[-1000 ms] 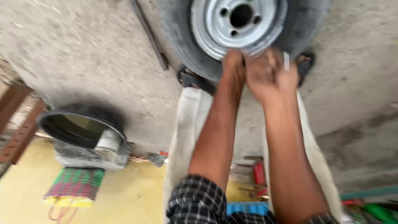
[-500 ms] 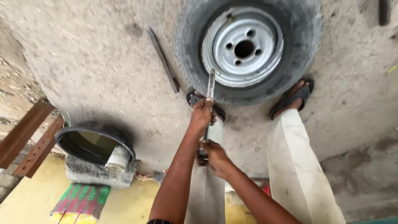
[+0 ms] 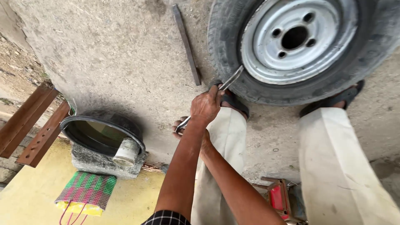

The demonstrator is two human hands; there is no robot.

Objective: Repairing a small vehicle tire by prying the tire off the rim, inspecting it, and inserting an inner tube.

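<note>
Left hand [image 3: 205, 105]: centre of the frame, fingers wrapped round the middle of the tyre lever [image 3: 208, 100].
Right hand [image 3: 189, 131]: just below the left, fingers closed on the lever's lower end.
Tyre lever: slanting up-right, tip wedged between tyre [image 3: 233, 79] and steel rim [image 3: 254, 41].
Tyre: upper right, flat on concrete floor [image 3: 116, 54], sandalled feet pressing its lower edge.
Flat iron bar [image 3: 186, 43]: left of tyre.
Black basin [image 3: 100, 133]: lower left.
</note>
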